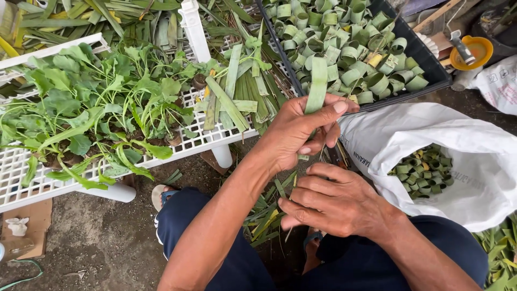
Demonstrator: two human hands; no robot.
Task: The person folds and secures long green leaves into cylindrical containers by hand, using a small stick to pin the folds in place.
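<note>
While the left hand (296, 132) pinched a green leaf strip (316, 86) upright, its long axis pointing away toward the black crate (425, 59) of rolled leaf rings, the right hand (334, 202) sat just below, fingers curled; its contents could not be told. White sack (431, 134) to the right.

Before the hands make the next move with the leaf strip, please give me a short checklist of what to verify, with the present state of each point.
1. Left hand grips the green leaf strip between thumb and fingers: ok.
2. Strip stands upright, free above the hand: ok.
3. Right hand holds something: cannot tell, its fingers are curled closed and hide it.
4. Black crate of rolled leaf rings lies just beyond the hands: ok.
5. White bag is open, with rings inside: ok.
6. Loose leaf strips remain on the white rack: ok.
</note>
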